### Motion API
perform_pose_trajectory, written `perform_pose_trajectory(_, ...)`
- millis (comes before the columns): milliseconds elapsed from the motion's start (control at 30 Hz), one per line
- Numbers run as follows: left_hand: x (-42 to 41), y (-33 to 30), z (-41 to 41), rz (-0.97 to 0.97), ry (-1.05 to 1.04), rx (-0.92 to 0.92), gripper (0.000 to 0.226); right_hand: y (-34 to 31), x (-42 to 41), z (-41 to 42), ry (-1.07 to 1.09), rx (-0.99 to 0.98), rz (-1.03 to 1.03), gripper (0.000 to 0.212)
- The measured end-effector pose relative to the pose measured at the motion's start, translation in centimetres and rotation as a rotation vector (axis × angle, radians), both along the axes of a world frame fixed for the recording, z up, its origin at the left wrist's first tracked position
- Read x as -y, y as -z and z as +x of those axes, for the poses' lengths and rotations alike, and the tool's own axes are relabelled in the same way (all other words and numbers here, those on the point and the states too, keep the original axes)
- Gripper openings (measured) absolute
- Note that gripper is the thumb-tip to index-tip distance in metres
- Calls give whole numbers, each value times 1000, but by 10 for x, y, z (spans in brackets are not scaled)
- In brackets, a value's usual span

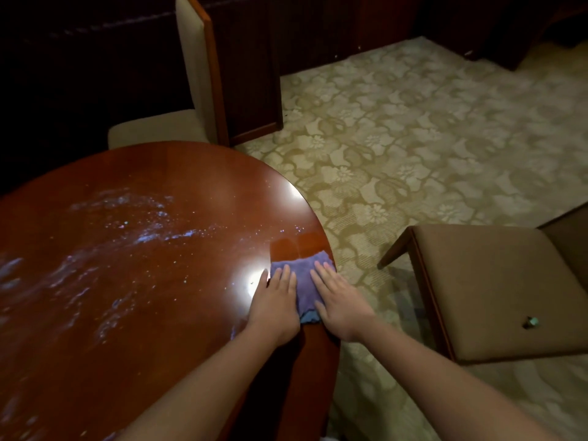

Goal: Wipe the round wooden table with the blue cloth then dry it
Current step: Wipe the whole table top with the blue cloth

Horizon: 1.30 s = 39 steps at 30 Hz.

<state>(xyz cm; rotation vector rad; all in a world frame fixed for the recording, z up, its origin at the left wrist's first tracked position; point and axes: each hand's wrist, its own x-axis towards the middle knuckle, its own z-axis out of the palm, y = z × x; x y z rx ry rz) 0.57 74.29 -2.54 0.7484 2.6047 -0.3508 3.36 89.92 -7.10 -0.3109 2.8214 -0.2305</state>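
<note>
Blue cloth (302, 281) flat at the right edge of the round wooden table (143, 249). Left hand (275, 302) and right hand (339, 300) pressed side by side on it, fingers straight. Wet streaks (105, 237) across the tabletop. Beside the table's right edge, a chair (496, 281).

Dining room; round wooden table (127, 249), upholstered chairs (496, 288), patterned carpet (397, 138)

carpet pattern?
Pale beige-green carpet with a repeating flower and leaf pattern, seen clearly in the head view.
</note>
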Motion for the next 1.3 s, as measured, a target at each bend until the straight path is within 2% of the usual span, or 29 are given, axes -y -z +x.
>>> perform_pose_trajectory(100, -3, 3, -29, 19, -24, -43, 69, -6, 0, -30, -5, -19, -23, 76)
perform_pose_trajectory(167, -5, 4, -43, -19, -33, -36, 70, -12, 3, -42, 14, 6, 71, 72)
perform_pose_trajectory(233, -6, -2, -35, -28, -40, -7, 70, -14, 8, -34, 47, 31, 76, 70)
perform_pose_trajectory(300, -4, -8, -10, -7, -46, -13, 71, -12, 13, -13, -11, 12, 105, 82)
perform_pose_trajectory(400, 4, -15, 26, 7, -2, 4, 70, -8, 14, 18, -33, 51, 125, 65)
perform_pose_trajectory(467, 7, -13, 27, 5, 4, 14, 70, -22, 16, 20, -20, 125, 122, 81)
perform_pose_trajectory(533, 6, -10, 11, 3, -14, 37, 69, -24, 12, 9, -30, 86, 130, 97)
perform_pose_trajectory(567, 4, -7, 0, 4, -30, 44, 69, -23, 11, 1, 3, 83, 125, 94)
perform_pose_trajectory(633, 0, -1, -19, -13, -48, 49, 68, -22, 15, -14, 50, 70, 164, 71)
perform_pose_trajectory(700, -2, -3, -19, -46, -29, 64, 72, -21, 18, -8, 63, 93, 152, 63)
perform_pose_trajectory(767, 0, -7, 3, -68, -1, 75, 76, -22, 19, 17, 47, 93, 148, 73)
perform_pose_trajectory(833, 5, -12, 30, -65, 28, 97, 78, -23, 19, 43, 5, 114, 127, 98)
perform_pose_trajectory(867, 9, -13, 40, -51, 39, 103, 77, -23, 19, 52, -2, 120, 119, 105)
perform_pose_trajectory(967, 11, -12, 45, -11, 37, 89, 77, -23, 19, 54, 9, 126, 123, 108)
perform_pose_trajectory(1067, 3, -8, 25, -19, 15, 108, 81, -22, 17, 35, -3, 105, 146, 102)
perform_pose_trajectory(1167, -5, -4, 5, -10, -36, 114, 81, -25, 14, 12, 6, 91, 184, 69)
perform_pose_trajectory(1300, -10, -4, -1, 16, -89, 105, 82, -26, 13, 1, -48, 108, 192, 63)
